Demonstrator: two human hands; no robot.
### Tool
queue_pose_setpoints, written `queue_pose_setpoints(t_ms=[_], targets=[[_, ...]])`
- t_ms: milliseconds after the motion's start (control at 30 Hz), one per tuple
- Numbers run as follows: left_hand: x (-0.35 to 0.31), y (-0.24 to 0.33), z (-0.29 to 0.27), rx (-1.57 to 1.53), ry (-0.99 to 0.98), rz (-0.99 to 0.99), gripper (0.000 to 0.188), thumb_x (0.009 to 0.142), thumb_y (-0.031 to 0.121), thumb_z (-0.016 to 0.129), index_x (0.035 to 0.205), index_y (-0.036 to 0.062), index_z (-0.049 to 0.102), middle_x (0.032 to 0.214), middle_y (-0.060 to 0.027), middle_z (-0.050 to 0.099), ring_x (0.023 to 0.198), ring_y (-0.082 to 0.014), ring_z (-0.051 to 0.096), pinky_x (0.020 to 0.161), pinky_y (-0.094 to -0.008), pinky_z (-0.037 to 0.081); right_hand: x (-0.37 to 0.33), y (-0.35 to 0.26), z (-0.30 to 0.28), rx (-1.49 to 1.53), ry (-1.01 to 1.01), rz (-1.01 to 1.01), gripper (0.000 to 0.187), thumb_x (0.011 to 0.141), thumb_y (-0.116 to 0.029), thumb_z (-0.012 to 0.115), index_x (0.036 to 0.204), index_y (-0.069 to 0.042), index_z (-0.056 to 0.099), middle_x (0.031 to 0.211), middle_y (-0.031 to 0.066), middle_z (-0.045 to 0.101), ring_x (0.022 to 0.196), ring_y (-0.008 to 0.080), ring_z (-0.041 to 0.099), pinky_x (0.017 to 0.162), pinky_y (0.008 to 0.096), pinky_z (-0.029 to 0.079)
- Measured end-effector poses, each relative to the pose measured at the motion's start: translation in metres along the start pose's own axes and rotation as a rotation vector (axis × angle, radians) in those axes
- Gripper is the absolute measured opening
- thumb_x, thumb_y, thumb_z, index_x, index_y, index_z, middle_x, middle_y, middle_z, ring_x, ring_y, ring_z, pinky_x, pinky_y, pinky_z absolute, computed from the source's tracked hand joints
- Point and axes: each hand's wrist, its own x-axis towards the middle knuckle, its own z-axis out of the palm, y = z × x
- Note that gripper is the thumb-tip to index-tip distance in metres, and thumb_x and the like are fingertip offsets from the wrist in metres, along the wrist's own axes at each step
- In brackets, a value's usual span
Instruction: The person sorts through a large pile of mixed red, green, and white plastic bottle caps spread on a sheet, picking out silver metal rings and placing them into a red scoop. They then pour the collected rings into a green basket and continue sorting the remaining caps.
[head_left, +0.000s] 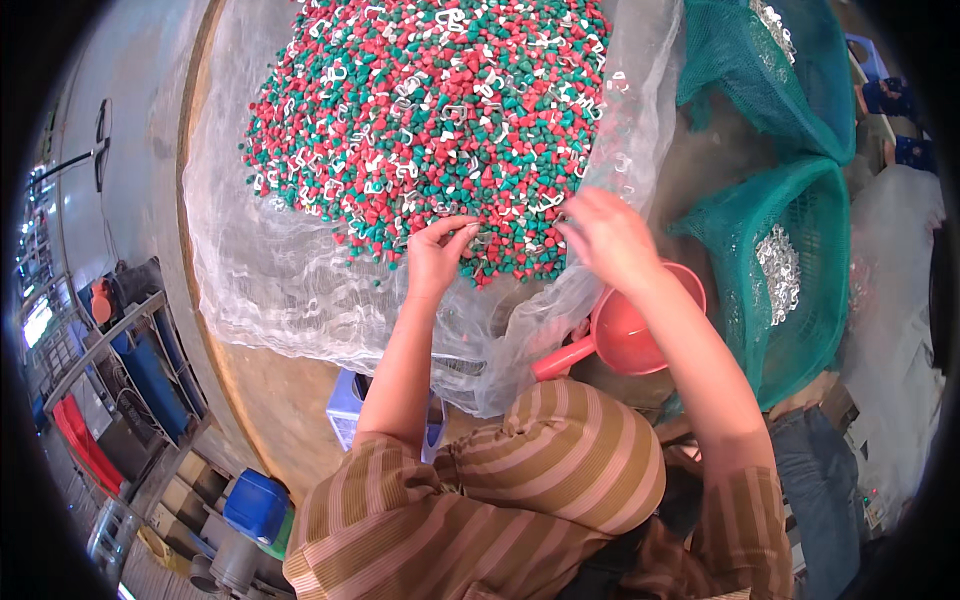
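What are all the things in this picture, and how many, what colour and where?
Small pieces: uncountable, red, green and white, top middle
Loops: many, white, among the pieces
Cloth: one, see-through white, under the pieces
Table: one, brown, under the cloth
Nets: two, green, right, white bits inside
Scoop: one, pink-red, right of middle
Stool: one, pale blue, below the cloth
Container: one, blue, lower left
Jeans: one pair, blue, lower right
Background clutter: too blurred to count
Shirt: one, brown-striped, bottom
Left hand: one, bare, at the pieces
Right hand: one, bare, beside the pieces
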Motion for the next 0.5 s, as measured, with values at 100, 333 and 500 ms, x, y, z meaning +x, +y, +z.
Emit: queue_pose_setpoints(t_ms=[100, 333, 500], targets=[[-0.005, 0.010, -0.009, -0.380, -0.003, -0.077, 0.008, 0.083, 0.007, 0.063, 0.089, 0.0017, 0.063, 0.084, -0.0071, 0.067, 0.063, -0.0066, 0.059, 0.049, -0.0172, 0.038, 0.014, 0.004, 0.031, 0.084, -0.045, -0.047, 0.021, 0.077, -0.014, 0.062, 0.093, -0.002, 0.056, 0.095, 0.0175, 0.058, 0.085, 0.0349, 0.061, 0.075, 0.0434, 0.051], [-0.020, -0.008, 0.016, 0.213, 0.067, 0.101, 0.027, 0.074, 0.025, 0.074, 0.087, 0.0080, 0.058, 0.061, 0.0001, 0.054, 0.058, -0.0102, 0.052, 0.050, -0.0263, 0.041, 0.013, 0.035, 0.073, 0.100, -0.004, 0.302, 0.030, 0.077, -0.013, 0.065, 0.104, -0.010, 0.053, 0.093, 0.0135, 0.060, 0.084, 0.0355, 0.062, 0.073, 0.0440, 0.051], [-0.020, -0.019, 0.048, 0.447, 0.307, 0.245, 0.026, 0.069, 0.028, 0.078, 0.084, 0.0099, 0.066, 0.059, -0.0006, 0.054, 0.054, -0.0128, 0.052, 0.052, -0.0273, 0.041, 0.011, 0.034, 0.074, 0.004, 0.029, 0.204, 0.030, 0.077, -0.018, 0.067, 0.104, -0.016, 0.054, 0.087, 0.0088, 0.060, 0.076, 0.0314, 0.063, 0.065, 0.0417, 0.052]])
